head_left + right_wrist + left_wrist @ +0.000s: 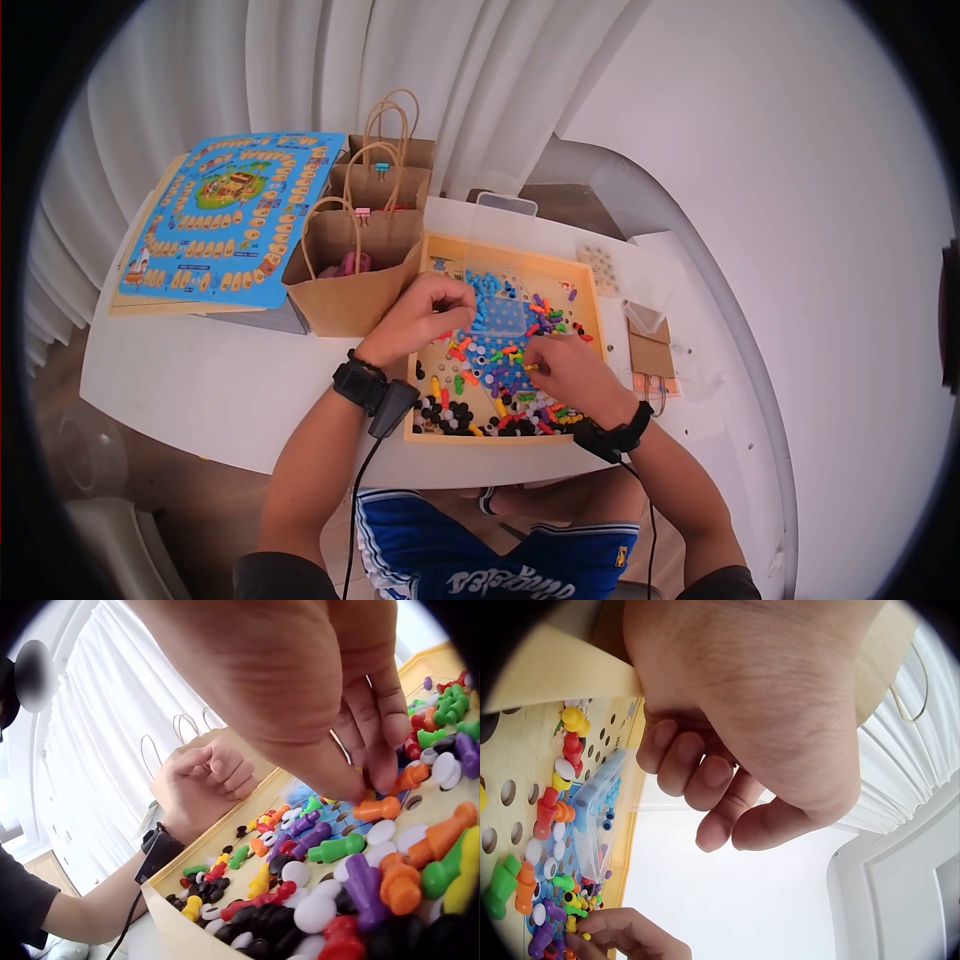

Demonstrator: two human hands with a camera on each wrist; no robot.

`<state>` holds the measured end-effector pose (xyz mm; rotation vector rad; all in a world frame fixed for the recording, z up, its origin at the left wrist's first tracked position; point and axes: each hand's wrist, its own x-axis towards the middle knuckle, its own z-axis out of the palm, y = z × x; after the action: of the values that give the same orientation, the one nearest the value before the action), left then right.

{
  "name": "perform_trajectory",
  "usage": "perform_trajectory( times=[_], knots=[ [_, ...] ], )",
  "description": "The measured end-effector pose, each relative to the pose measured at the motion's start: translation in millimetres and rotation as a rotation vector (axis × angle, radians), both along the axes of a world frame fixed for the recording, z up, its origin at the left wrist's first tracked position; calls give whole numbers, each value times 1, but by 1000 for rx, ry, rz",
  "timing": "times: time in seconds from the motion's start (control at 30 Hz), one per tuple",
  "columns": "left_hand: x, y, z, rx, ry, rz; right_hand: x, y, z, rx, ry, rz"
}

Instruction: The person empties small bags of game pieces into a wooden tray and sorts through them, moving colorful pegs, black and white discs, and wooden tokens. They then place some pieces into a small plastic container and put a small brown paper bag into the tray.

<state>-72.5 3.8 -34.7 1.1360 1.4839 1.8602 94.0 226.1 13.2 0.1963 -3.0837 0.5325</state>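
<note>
Over the left part of a wooden tray [412, 425], the left hand [425, 315] hangs loosely curled; in the left wrist view its thumb and index fingertips [724, 832] have nothing between them. Near it, a clear plastic box [500, 318] with small blue pieces [482, 290] stands in the tray. The right hand [580, 375] reaches down among colourful pegs right of centre. Its thumb and fingertips pinch a small yellow peg [571, 922], mostly hidden by the fingers in the right wrist view. Close to those fingertips lies an orange peg [377, 809].
Black and white pieces [455, 415] lie along the tray's near side. Brown paper bags [355, 290] and a blue game board [230, 215] stand to the left. Right of the tray are a small brown bag [650, 350] and a clear container [645, 317].
</note>
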Motion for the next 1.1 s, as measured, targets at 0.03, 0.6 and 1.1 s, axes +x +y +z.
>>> perform_trajectory(
  times=[0.03, 0.6, 1.1],
  knots=[
    [0, 0, 0, 5, 3, -1, 0, 0, -1, 0, -1, -1],
    [-1, 0, 0, 3, -10, -3, -54, -8, 34, -284, 247, -97],
    [-3, -3, -1, 19, -8, -36, -62, -68, -27, 24, 269, 223]
  ],
)
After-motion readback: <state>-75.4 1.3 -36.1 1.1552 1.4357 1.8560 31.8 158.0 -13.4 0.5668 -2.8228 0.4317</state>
